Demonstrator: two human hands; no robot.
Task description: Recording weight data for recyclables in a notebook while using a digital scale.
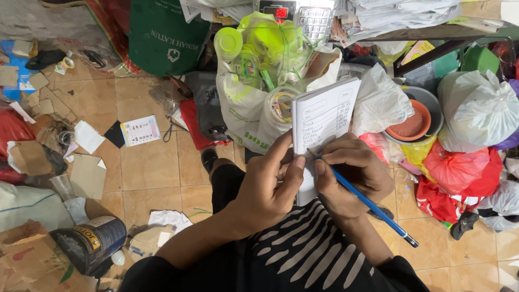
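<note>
You've got the small white notebook [320,127] propped upright in front of your chest, and your left hand [265,189] is wrapped around its lower left edge, thumb pressed against the page to keep it steady. Your right hand [354,176] is closed around a blue pencil [367,203], tip touching the page near the bottom of the written part.

Progress-wise: the open page has a printed box up top and a column of handwritten lines under it, each with a figure on the right. The pencil tip sits just below the last of those lines, so I'd guess most of the list is down and you're on a new entry. The lower part of the page is hidden behind your hands, so I can't tell how much room is left.

The floor is tan ceramic tile [151,167], pretty cluttered. Right behind the notebook there's a white plastic bag stuffed with clear cups and yellow-green lids [254,59], and a digital scale [297,13] with a red display above it. On the right you've got white and red plastic bags [465,140] and an orange bowl [413,124]. On the left there are torn cardboard scraps [86,173], a dark paint can [89,243] lying on its side, and a green bag [162,35] at the top.
</note>
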